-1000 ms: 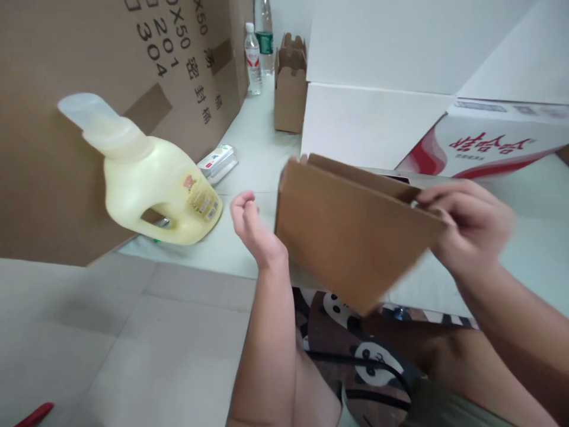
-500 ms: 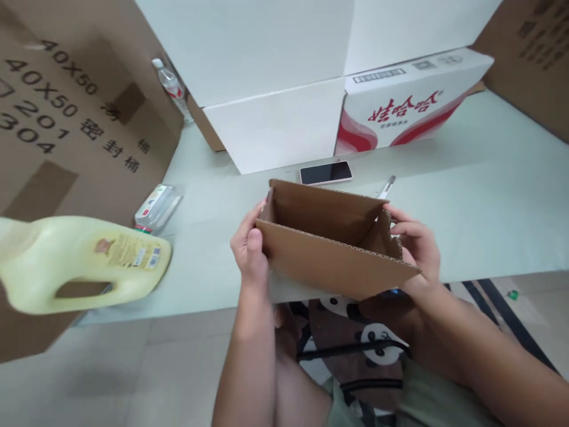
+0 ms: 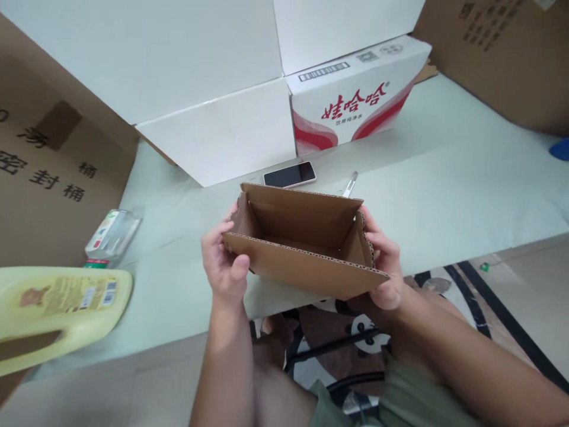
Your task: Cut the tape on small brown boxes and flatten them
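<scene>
Between my two hands is a small brown cardboard box (image 3: 306, 270), its top side facing me and uncovered, so the inside shows. My left hand (image 3: 225, 264) grips its left end, thumb on the near wall and fingers around the end flap. At the right end, my right hand (image 3: 386, 261) holds the wavy-edged side flap, fingers curled round the outside. The box is held near the front edge of the pale table (image 3: 453, 196). Just behind it lie a phone (image 3: 290, 175) with a dark screen and a slim white pen-like thing (image 3: 350, 185), partly hidden.
A white carton with red print (image 3: 351, 112) and white panels (image 3: 217, 130) stand behind. On the left are a clear bottle (image 3: 114, 236) lying down, a large yellow jug (image 3: 66, 308) and a big brown carton (image 3: 57, 178). Another brown carton (image 3: 498, 65) stands at the right.
The view has turned right, so things appear shifted left. The box's side flaps stand more upright and its inside floor shows more. My left hand's fingers have shifted on the left end.
</scene>
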